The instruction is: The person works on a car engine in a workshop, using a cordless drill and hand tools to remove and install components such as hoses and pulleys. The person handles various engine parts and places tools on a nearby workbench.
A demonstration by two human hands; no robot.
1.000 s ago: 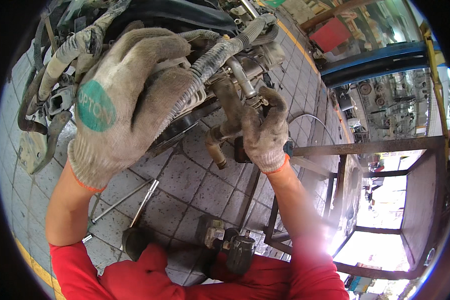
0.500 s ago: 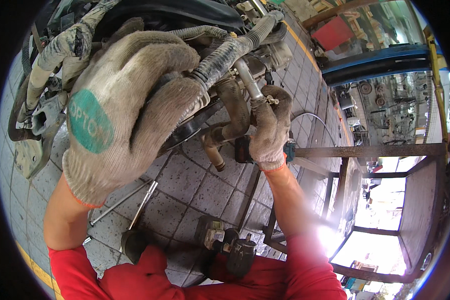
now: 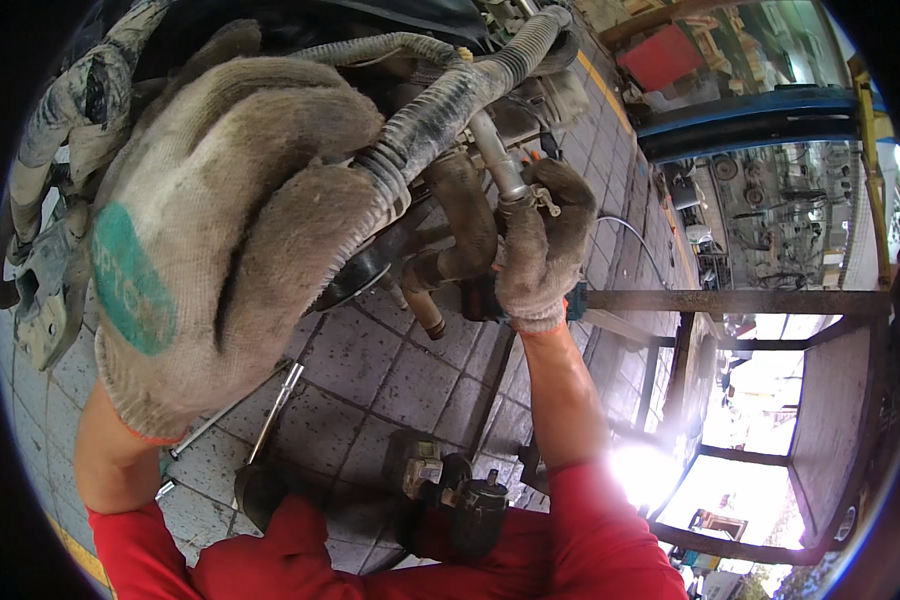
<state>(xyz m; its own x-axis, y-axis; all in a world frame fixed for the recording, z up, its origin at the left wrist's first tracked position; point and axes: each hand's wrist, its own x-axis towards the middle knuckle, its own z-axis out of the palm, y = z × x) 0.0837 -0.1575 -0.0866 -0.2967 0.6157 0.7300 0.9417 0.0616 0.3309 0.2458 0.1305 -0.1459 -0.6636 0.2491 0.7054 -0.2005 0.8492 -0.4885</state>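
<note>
Up at the near left, the left hand [image 3: 210, 230] has its gloved fingers curled around a ribbed hose [image 3: 440, 105] running up to the far right, while the right hand [image 3: 540, 245] pinches a metal pipe [image 3: 500, 170] just beside it.

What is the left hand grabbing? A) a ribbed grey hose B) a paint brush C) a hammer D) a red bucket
A: the gloved left hand is wrapped around the ribbed grey hose, while the right hand grips a metal pipe nearby.
</note>
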